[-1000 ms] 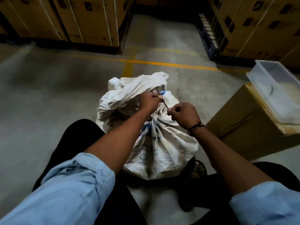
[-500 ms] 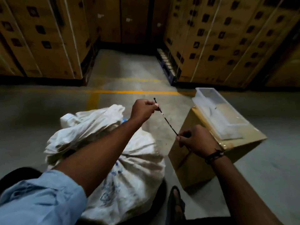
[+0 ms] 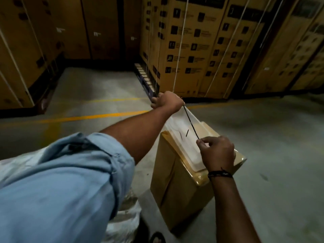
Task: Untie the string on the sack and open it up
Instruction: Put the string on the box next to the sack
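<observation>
sack sits low-left of both grips, mostly hidden under the blue sleeve; only a pale woven patch shows, its mouth out of view, so can't tell if it's open yet; left hand is up and forward, grip closed to a fist on the upper end of the string; string runs taut down-right from that grip to the right hand; right grip is a thumb-and-forefinger pinch on the lower end, other fingers curled loose; a short dark bit hangs just left of the line, likely a free tail, can't confirm; string looks clear of the sack, so judgement: untying done, string in hand, opening not started; directly under the span between grips is a clear tray on a cardboard box, just right of the sack.

to do this step well: drop or park the string where it can't snag, tray below the grips is the obvious spot; release the pinch first, then the fist; bring both grips back down-left to the sack neck; take opposite edges of the mouth and spread evenly, don't yank one side or it tips.
</observation>
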Available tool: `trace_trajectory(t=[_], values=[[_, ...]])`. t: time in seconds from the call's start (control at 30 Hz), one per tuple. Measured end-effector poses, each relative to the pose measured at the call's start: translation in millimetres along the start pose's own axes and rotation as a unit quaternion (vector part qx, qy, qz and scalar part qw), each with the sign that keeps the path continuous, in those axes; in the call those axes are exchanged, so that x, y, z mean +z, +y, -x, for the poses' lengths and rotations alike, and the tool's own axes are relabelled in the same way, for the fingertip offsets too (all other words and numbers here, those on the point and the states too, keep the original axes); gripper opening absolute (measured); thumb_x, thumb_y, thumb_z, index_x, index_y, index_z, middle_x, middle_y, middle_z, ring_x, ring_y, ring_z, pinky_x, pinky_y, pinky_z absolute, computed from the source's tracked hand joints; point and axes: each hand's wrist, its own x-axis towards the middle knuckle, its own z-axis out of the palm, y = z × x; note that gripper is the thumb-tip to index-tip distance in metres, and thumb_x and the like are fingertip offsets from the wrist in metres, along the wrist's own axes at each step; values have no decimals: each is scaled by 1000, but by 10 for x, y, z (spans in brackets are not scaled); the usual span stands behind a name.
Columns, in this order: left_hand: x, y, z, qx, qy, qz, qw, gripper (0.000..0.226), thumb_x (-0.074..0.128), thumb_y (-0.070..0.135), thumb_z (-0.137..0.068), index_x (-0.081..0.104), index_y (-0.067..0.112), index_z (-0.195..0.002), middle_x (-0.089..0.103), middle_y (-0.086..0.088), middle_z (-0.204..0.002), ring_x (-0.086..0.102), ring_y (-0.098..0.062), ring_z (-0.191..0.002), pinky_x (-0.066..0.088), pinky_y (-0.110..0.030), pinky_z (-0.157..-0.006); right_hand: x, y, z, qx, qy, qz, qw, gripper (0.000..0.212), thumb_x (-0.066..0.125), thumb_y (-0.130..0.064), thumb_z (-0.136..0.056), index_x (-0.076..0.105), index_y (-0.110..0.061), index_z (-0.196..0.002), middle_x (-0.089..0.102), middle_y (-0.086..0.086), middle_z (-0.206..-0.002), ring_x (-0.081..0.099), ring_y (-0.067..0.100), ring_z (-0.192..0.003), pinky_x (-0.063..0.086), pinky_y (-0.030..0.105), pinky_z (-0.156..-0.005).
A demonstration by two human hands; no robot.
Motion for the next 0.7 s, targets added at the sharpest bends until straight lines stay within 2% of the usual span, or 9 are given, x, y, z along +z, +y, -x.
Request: trace_trajectory(t=[0.13, 0.27, 0.3, 0.47, 0.57, 0.7], values=[[364, -68, -82, -2, -6, -77, 997, 31, 70, 48, -79, 72, 30, -105, 41, -8, -135, 35, -35, -117, 34, -44, -96, 94, 95, -108, 11, -37, 50, 998, 14, 73, -39, -83, 79, -30, -91, 65, 3, -109, 51, 27, -109, 48, 46, -94], [551, -174, -74, 29, -31, -216, 976, 62, 69, 43, -76, 54, 18, -131, 30, -13, -144, 29, -37, -126, 31, -46, -102, 183, 53, -184, 23, -72, 55, 996, 15, 68, -36, -87, 79, -28, -95, 62, 4, -114, 45, 28, -113, 42, 43, -96], [574, -199, -63, 35, -33, -228, 972, 63, 68, 42, -76, 53, 18, -132, 29, -13, -144, 29, -37, -126, 31, -46, -102, 199, 27, -199, 26, -81, 60, 995, 16, 67, -35, -88, 79, -27, -96, 61, 5, -114, 45, 29, -113, 41, 43, -96], [525, -228, -60, 69, -31, -203, 976, 51, 67, 42, -73, 58, 28, -122, 26, -13, -143, 32, -37, -123, 31, -46, -99, 225, -52, -222, 58, -109, 64, 990, 26, 66, -39, -89, 75, -22, -106, 55, 8, -122, 41, 31, -118, 38, 44, -98], [426, -235, -32, 85, -5, -173, 981, 47, 69, 43, -76, 56, 31, -120, 25, -12, -146, 32, -36, -128, 31, -47, -102, 206, -78, -194, 55, -76, 42, 995, 27, 68, -35, -88, 73, -23, -112, 54, 10, -123, 42, 32, -119, 39, 45, -100], [245, -352, 169, 102, 5, -146, 984, 44, 73, 44, -77, 57, 34, -117, 27, -9, -146, 32, -33, -131, 30, -46, -105, 130, -216, -81, 20, -17, 14, 1000, 23, 66, -32, -89, 73, -23, -109, 54, 10, -117, 45, 30, -115, 41, 41, -97]])
